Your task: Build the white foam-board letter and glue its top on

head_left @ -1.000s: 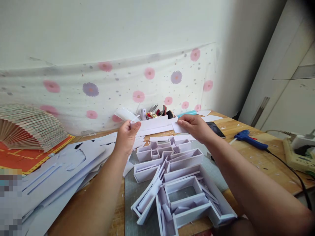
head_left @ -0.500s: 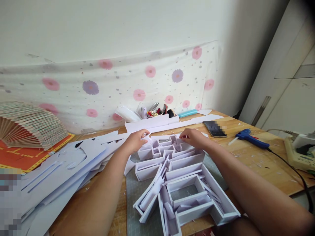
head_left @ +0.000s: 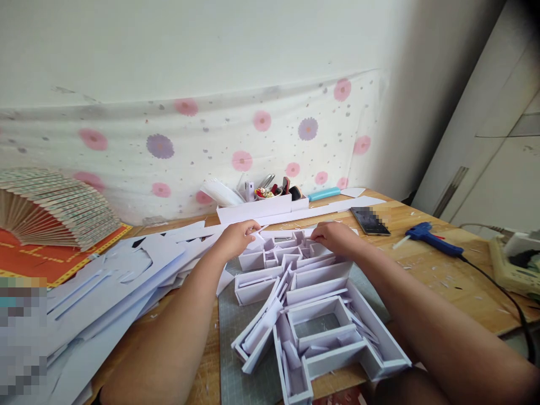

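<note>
A large white foam-board structure [head_left: 320, 360], built of thin upright walls in the shape of a character, lies on a grey cutting mat [head_left: 230, 365]. Loose white strips sit inside its channels. My left hand [head_left: 239, 239] is at the structure's far left corner, thumb and index finger pinched at a small white piece [head_left: 255, 243]. At the far right part my right hand [head_left: 331, 236] has its fingertips closed on the top of a wall; what they hold there is too small to make out.
White board sheets [head_left: 126, 292] pile up at the left, near a folding fan [head_left: 63, 208]. Behind stands a white box [head_left: 253, 211] of tools. At the right lie a phone [head_left: 371, 220], a blue glue gun [head_left: 434, 239] and a power strip [head_left: 514, 270].
The view has shifted slightly, so the scene sits a little further right. Both hands keep nearly the same places at the structure's far end.
</note>
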`<action>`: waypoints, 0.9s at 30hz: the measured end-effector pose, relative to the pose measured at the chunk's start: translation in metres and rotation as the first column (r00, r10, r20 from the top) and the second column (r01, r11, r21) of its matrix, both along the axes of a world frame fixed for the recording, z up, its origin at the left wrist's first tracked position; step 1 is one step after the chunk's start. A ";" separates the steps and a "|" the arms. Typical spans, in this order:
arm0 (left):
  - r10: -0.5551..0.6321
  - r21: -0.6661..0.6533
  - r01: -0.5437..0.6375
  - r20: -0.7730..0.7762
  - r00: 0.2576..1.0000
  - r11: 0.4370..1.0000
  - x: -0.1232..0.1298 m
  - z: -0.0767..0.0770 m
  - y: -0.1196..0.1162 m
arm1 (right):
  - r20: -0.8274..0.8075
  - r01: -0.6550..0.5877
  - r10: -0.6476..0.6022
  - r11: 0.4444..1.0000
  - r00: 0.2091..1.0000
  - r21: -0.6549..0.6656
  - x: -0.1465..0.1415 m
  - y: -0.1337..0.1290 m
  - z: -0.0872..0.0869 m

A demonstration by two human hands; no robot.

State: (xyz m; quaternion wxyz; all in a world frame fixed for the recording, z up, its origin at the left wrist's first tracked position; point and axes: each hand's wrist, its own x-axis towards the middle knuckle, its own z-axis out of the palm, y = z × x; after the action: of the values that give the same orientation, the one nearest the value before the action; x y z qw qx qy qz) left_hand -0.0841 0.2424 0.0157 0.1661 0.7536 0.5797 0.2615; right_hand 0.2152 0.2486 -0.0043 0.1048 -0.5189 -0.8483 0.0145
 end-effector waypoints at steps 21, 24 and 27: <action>0.000 0.036 0.001 -0.026 1.000 0.999 0.014 -0.003 -0.003 | 0.034 -0.013 0.011 0.998 0.999 0.064 -0.006 -0.006 0.000; -0.003 0.039 0.004 -0.034 0.999 0.999 0.015 -0.005 -0.003 | -0.036 0.010 -0.005 0.991 0.999 0.131 -0.006 -0.006 0.001; -0.011 0.038 0.012 -0.038 0.999 0.999 0.016 -0.005 -0.004 | -0.150 0.037 -0.010 0.983 0.989 0.180 -0.009 -0.006 0.002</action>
State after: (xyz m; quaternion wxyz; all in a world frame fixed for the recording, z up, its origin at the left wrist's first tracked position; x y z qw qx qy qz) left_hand -0.0684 0.2387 0.0107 0.1422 0.7649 0.5732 0.2572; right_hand 0.2063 0.2424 -0.0026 0.2149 -0.5144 -0.8297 -0.0258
